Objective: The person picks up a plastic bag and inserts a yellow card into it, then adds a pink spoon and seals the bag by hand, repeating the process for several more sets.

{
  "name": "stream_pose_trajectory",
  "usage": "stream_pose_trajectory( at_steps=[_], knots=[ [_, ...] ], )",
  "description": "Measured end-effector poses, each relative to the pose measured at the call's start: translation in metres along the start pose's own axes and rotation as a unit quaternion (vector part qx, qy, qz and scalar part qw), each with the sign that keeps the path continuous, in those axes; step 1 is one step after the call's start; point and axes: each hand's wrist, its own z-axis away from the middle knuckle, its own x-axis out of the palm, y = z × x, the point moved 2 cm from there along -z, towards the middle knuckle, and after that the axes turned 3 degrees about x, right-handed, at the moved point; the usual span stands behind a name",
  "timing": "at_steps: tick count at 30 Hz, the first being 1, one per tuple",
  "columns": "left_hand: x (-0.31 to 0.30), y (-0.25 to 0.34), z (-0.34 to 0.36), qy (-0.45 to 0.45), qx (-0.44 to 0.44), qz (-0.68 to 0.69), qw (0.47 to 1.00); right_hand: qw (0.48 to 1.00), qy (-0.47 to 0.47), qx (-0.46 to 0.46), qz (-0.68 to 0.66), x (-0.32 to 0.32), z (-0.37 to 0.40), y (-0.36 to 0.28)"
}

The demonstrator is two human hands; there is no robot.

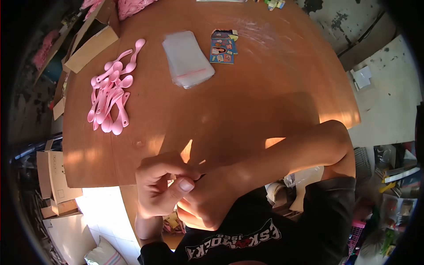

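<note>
Both my hands are close together in front of my chest, over the table's near edge. My left hand [161, 183] is closed, thumb and forefinger pressed together against the back of my right hand. A small dark bit shows by its fingertips, too small to name. My right hand [203, 201] is bent at the wrist with its fingers curled in, and whatever lies inside them is hidden. Further off on the table [265, 92] are a heap of pink plastic spoons [107, 96], a stack of clear plastic bags [187, 57] and a few colourful printed cards [222, 51].
An open cardboard box [92, 48] stands at the table's far left, beside a pink bundle [132, 6]. Another carton [62, 176] is on the left floor, near a white pillow [105, 252]. Assorted goods and a pink basket [357, 232] lie at lower right.
</note>
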Motion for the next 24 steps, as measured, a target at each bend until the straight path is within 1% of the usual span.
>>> stream_pose_trajectory(
  at_steps=[2, 3, 4, 6, 7, 8, 10, 11, 12, 14, 16, 18, 19, 20, 22, 23, 24],
  knots=[
    [0.01, -0.005, -0.012, -0.104, -0.064, 0.043, 0.992, 0.998, -0.004, -0.058, -0.025, -0.003, -0.003, -0.012],
    [0.021, -0.008, -0.015, -0.175, -0.081, 0.053, 0.98, 0.996, -0.055, -0.05, 0.054, -0.004, 0.001, -0.023],
    [0.033, -0.011, -0.016, -0.247, -0.097, 0.064, 0.962, 0.995, -0.061, -0.059, 0.053, -0.007, 0.003, -0.03],
    [0.051, -0.019, -0.02, -0.229, -0.031, 0.07, 0.97, 0.995, -0.06, -0.076, 0.025, -0.008, 0.006, -0.033],
    [0.056, -0.029, -0.02, -0.235, 0.029, 0.057, 0.97, 0.995, -0.059, -0.08, 0.015, -0.009, 0.006, -0.035],
    [0.062, -0.032, -0.019, -0.228, 0.031, 0.056, 0.972, 0.995, -0.058, -0.085, 0.007, -0.01, 0.007, -0.036],
    [0.068, -0.034, -0.019, -0.164, 0.06, 0.081, 0.981, 0.994, -0.053, -0.096, -0.012, -0.009, 0.006, -0.037],
    [0.068, -0.034, -0.019, -0.163, 0.069, 0.085, 0.981, 0.993, -0.048, -0.101, -0.023, -0.006, 0.005, -0.037],
    [0.064, -0.033, -0.016, -0.159, 0.072, 0.084, 0.981, 0.993, -0.044, -0.107, -0.034, -0.005, 0.004, -0.035],
    [0.054, -0.031, -0.01, -0.204, -0.044, 0.091, 0.974, 0.991, -0.035, -0.118, -0.053, -0.006, 0.002, -0.031],
    [0.043, -0.024, -0.006, -0.2, -0.035, 0.081, 0.976, 0.988, -0.018, -0.131, -0.079, -0.008, -0.001, -0.023],
    [0.025, -0.019, -0.001, -0.2, -0.053, 0.065, 0.976, 0.983, 0.001, -0.146, -0.108, -0.007, -0.003, -0.009],
    [0.013, -0.017, 0.002, -0.156, -0.012, 0.019, 0.987, 0.981, 0.018, -0.152, -0.122, -0.011, -0.003, 0.004],
    [-0.001, -0.015, 0.009, -0.109, -0.039, 0.008, 0.993, 0.975, 0.042, -0.166, -0.143, -0.012, -0.003, 0.015],
    [-0.027, -0.02, 0.018, 0.032, -0.016, -0.023, 0.999, 0.982, 0.056, -0.161, -0.085, -0.02, 0.005, 0.069],
    [-0.036, -0.019, 0.018, 0.067, 0.002, -0.077, 0.995, 0.997, 0.054, -0.039, -0.038, -0.023, 0.017, 0.088],
    [-0.043, -0.018, 0.017, 0.102, 0.019, -0.13, 0.986, 0.992, 0.005, 0.118, -0.052, -0.028, 0.028, 0.11]
  ],
)
